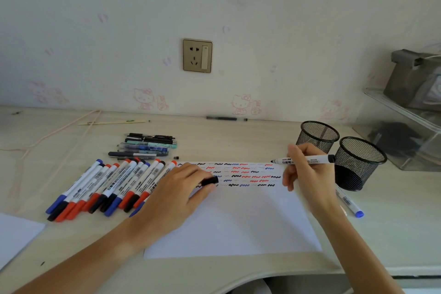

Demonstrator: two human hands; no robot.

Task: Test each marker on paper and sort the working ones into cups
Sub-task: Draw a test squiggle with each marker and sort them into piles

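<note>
The right hand pinches an uncapped black marker level above the paper's far edge, beside the cups, seemingly ready to scribble, while the left hand pins the paper, gripping the cap.

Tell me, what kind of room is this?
Probably a desk in someone's home, maybe a bedroom or study. The wallpaper has pink cartoon cats, a wall socket sits above the desk, and pens and mesh cups lie about.
</note>
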